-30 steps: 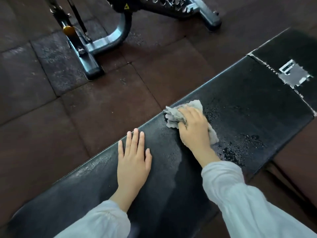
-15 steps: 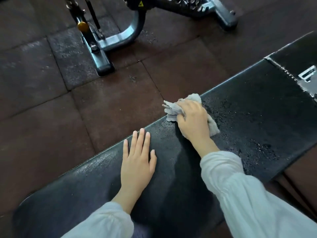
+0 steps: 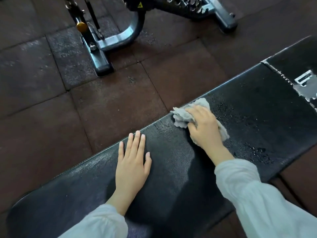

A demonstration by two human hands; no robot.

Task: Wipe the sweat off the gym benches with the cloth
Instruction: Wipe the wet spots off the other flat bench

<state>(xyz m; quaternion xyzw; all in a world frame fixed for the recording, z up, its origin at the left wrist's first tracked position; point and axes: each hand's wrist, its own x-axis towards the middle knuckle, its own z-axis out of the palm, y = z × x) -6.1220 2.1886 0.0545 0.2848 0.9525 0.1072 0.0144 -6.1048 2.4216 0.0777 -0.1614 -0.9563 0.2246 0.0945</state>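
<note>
A long black padded gym bench [image 3: 171, 177] runs from the lower left to the upper right. My right hand [image 3: 204, 127] grips a crumpled grey cloth [image 3: 182, 115] and presses it on the pad near the far edge. Small drops of sweat [image 3: 257, 150] glisten on the pad to the right of the cloth. My left hand [image 3: 132, 162] lies flat on the bench with straight fingers, left of the cloth. Both arms wear pale long sleeves.
A second bench pad [image 3: 298, 55] with a torn white patch [image 3: 305, 86] joins at the upper right. The grey steel frame of a machine [image 3: 109, 43] stands on the dark brown rubber floor tiles [image 3: 51, 117] beyond the bench.
My right hand and the cloth have stayed at about the same spot near the pad's far edge. The camera view has shifted, so the bench and the machine frame sit further right in the picture.
</note>
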